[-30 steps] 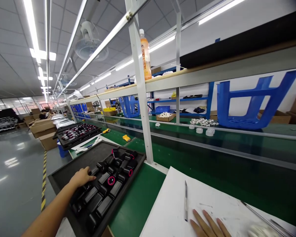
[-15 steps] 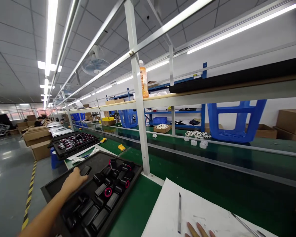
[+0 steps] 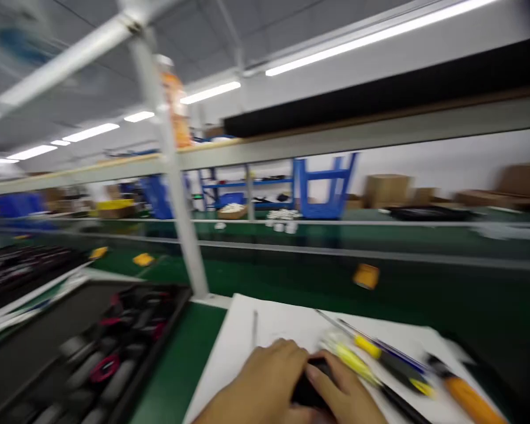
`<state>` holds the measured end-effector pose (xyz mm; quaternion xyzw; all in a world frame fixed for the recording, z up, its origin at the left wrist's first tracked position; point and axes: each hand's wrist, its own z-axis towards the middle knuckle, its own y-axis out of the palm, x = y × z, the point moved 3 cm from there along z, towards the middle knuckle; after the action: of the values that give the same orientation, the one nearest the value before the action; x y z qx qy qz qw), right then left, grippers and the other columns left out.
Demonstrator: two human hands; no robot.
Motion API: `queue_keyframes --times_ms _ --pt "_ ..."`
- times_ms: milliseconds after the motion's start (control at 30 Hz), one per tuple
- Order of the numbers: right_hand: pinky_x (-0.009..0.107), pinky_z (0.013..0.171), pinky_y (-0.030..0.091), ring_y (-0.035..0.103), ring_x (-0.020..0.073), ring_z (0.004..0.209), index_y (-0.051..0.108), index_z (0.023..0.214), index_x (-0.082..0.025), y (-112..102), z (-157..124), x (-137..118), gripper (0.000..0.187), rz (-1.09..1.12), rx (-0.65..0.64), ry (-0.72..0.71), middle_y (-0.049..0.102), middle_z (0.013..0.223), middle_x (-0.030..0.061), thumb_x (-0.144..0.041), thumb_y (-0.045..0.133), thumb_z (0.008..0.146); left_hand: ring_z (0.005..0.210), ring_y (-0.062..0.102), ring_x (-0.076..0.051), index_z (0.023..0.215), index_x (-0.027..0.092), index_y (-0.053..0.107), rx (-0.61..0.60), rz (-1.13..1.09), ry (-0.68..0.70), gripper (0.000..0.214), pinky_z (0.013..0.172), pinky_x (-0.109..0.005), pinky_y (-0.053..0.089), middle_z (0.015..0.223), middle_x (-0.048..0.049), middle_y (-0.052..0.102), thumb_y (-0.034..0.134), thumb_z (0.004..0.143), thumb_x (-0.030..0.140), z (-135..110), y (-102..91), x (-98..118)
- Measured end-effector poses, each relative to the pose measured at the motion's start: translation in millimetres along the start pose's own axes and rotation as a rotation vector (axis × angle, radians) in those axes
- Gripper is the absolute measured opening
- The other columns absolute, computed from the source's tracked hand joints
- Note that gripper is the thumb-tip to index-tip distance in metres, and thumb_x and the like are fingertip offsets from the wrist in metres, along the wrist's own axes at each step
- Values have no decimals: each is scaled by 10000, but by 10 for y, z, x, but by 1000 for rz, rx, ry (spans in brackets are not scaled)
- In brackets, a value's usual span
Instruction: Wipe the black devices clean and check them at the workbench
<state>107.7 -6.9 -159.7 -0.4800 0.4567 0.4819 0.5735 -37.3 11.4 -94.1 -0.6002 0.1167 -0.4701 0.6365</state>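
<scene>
Over the white paper (image 3: 221, 359), my two hands are together around a small black plastic part (image 3: 307, 391). My left hand (image 3: 265, 383) is closed on its left side, knuckles up. From the right, my right hand (image 3: 348, 391) grips it with the thumb across the top. The fingers hide most of the part, so its shape is hard to make out. To the left, a black tray (image 3: 159, 359) carries many similar black parts, some with pink rings. Beside my right hand lie a yellow-and-black screwdriver (image 3: 380, 353) and an orange-handled tool (image 3: 472, 400).
A white post (image 3: 181, 235) rises behind the tray and supports a shelf (image 3: 335, 132) above the green bench. Yellow pieces, such as the yellow block (image 3: 365, 275), lie on the dark strip behind the paper. Farther back stand a blue upturned stool (image 3: 324, 188) and cardboard boxes (image 3: 386, 189).
The view has swung right. My left hand has carried a black part from the tray to the paper. My right hand, which lay on the paper, now holds the part too.
</scene>
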Motion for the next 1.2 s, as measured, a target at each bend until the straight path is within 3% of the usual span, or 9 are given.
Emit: queue_keyframes --times_ms 100,267,367,500,600,767,900,1067,1200 --pt "311 632 509 644 231 715 630 889 -179 -155 93 69 322 -23 91 141 673 762 49 -493 565 854 1092 626 -279 1279 218 563 75 -151 185 371 939 -428 543 1210 -135 653 580 925 328 229 188 -106" --pt "276 526 432 524 168 525 601 856 -200 -223 183 359 190 -40 131 194 547 599 -27 -385 631 826 869 585 -217 797 218 589 201 -267 327 370 766 -375 513 897 -84 612 295 1014 158 271 370 -467" --pt "282 571 448 523 162 545 619 1009 -219 -237 124 468 213 -33 109 238 554 643 -36 -346 622 839 970 625 -230 1086 252 574 264 -307 179 233 798 -362 548 1045 -90 617 354 1043 319 188 481 -700" --pt "300 654 468 565 181 677 602 1157 -257 -300 41 465 300 -13 72 219 596 771 -12 -321 572 865 1222 588 -324 1475 294 333 134 -169 93 736 975 -441 552 1415 -130 521 555 886 674 157 650 -766" --pt "334 757 471 584 205 819 598 1161 -263 -337 15 413 304 -8 44 161 628 884 11 -295 539 864 1179 617 -304 1454 352 339 -59 -39 95 750 946 -427 570 1373 -77 582 735 818 392 199 731 -645" --pt "317 712 457 539 173 733 593 1153 -247 -336 -6 397 280 54 0 137 571 794 -9 -407 520 935 1025 665 -248 1405 347 400 -121 -49 72 603 888 -397 576 1189 -32 674 596 851 213 228 748 -533" --pt "258 536 419 414 110 509 556 1167 -215 -298 -1 373 364 139 -28 190 462 658 -60 -497 490 947 981 697 -245 1333 324 489 -52 -69 112 480 840 -338 583 1139 -34 703 577 862 284 172 809 -673" --pt "278 641 486 597 171 706 597 983 -223 -267 189 255 185 -41 72 286 600 758 -17 -286 635 813 895 742 -227 1299 314 521 101 -47 197 458 739 -261 603 1053 -15 740 606 854 381 256 890 -801" --pt "247 431 414 483 139 414 542 894 -227 -166 323 257 92 -28 44 426 491 532 -75 -270 580 822 793 720 -262 1252 232 544 256 40 217 383 667 -331 587 938 -63 722 557 897 374 288 851 -673"
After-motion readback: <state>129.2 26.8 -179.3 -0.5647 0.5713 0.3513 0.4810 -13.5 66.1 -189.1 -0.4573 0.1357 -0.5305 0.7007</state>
